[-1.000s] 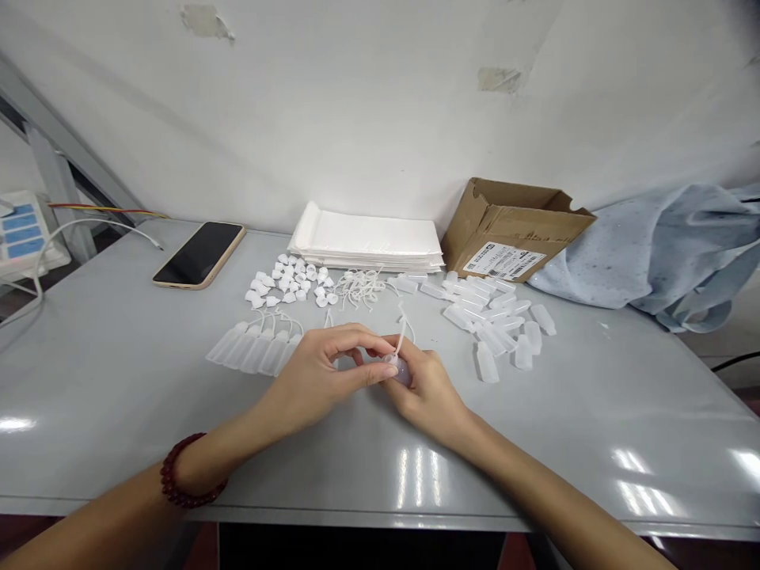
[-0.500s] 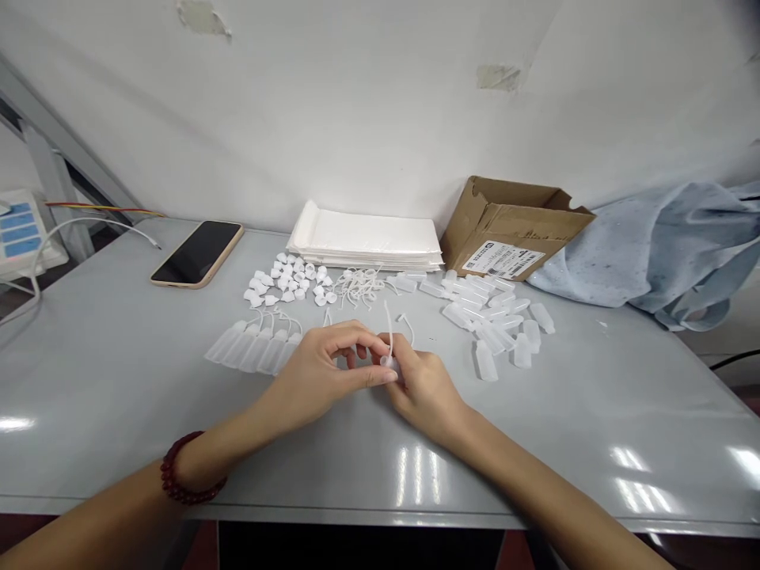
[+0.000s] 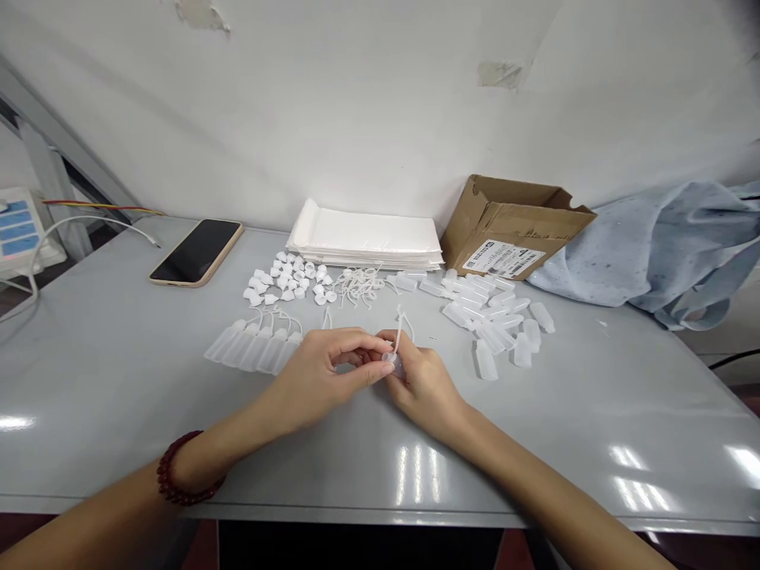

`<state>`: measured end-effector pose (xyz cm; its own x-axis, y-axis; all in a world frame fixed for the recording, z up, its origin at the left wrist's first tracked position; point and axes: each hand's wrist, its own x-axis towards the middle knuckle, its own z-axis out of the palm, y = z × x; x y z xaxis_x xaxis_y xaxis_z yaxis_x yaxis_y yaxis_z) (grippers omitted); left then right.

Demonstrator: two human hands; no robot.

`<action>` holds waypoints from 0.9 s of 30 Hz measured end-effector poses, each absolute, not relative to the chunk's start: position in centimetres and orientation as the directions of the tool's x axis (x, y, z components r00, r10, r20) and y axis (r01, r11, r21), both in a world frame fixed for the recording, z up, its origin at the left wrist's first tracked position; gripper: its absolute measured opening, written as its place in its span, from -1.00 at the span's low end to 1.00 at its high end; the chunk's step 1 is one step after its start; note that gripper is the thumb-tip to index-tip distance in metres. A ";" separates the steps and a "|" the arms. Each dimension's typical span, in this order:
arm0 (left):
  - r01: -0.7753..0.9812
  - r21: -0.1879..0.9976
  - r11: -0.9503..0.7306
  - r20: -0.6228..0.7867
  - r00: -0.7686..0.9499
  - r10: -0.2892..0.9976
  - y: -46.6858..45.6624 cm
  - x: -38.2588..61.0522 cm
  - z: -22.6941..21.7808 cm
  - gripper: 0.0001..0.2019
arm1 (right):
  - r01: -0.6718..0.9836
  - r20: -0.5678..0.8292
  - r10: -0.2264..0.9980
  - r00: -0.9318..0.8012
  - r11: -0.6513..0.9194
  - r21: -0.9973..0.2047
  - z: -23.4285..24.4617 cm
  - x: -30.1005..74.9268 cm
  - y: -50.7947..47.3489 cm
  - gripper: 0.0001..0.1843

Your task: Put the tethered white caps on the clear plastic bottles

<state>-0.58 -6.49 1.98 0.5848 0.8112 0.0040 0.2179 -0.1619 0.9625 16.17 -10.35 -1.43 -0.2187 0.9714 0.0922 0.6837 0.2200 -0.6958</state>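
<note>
My right hand [image 3: 431, 388] is wrapped round a small translucent plastic bottle [image 3: 397, 367], its open mouth tilted towards me. Thumb and forefinger of my left hand [image 3: 326, 364] pinch at the bottle's neck, on the ring end of a thin white plastic strap [image 3: 399, 334]. The strap's free end sticks up above the mouth. Most of the bottle is hidden in my fingers. Just left of my left hand, several bottles with straps [image 3: 256, 348] lie in a row. Another strap [image 3: 409, 320] lies behind my right hand.
White caps [image 3: 288, 279] and a heap of loose straps [image 3: 357, 285] lie behind my hands. Loose bottles [image 3: 487, 309] spread to the right, before a cardboard box [image 3: 511, 226]. White envelopes [image 3: 374, 231] are stacked at the wall. A phone [image 3: 199, 252] lies left, blue cloth [image 3: 647, 245] right.
The upright strap has shifted slightly right and now leans right at its top. More of the bottle's mouth shows between my fingers. Both hands stay in nearly the same place.
</note>
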 end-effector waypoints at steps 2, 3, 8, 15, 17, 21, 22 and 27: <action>0.203 0.976 -0.080 -0.054 0.581 0.812 -6.4 -0.6 2.0 -0.87 | 0.664 0.096 0.969 -0.228 0.227 -0.713 -1.4 16.1 -10.4 -0.67; 0.191 0.981 -0.034 -0.085 0.583 0.808 -6.4 -0.6 2.0 -0.87 | 0.655 0.098 0.967 -0.236 0.233 -0.719 -1.3 16.1 -10.5 -0.67; 0.153 0.984 0.086 -0.162 0.608 0.777 -6.3 -0.6 1.9 -0.84 | 0.620 0.103 0.959 -0.263 0.250 -0.744 -1.3 16.0 -10.6 -0.78; 0.248 0.968 0.029 -0.168 0.562 0.810 -6.1 -0.6 2.1 -0.84 | 0.441 0.076 0.967 -0.244 0.181 -0.879 -0.4 15.6 -10.7 -0.85; 0.231 0.971 0.058 -0.183 0.571 0.800 -5.8 -0.8 2.1 -0.82 | 0.361 0.037 0.962 -0.271 0.137 -0.922 0.1 15.6 -10.8 -0.82; 0.233 0.972 0.027 -0.152 0.536 0.830 -5.2 -1.3 2.3 -0.80 | 0.185 0.012 0.956 -0.295 0.070 -0.980 0.8 16.1 -10.7 -0.71; 0.251 0.968 0.006 -0.140 0.521 0.842 -5.1 -1.4 2.4 -0.79 | 0.166 0.024 0.958 -0.285 0.074 -0.983 0.9 16.3 -10.6 -0.71; 0.307 0.951 -0.044 -0.134 0.533 0.835 -4.6 -1.8 2.7 -0.78 | 0.117 0.018 0.962 -0.271 0.052 -0.992 0.7 16.5 -10.3 -0.77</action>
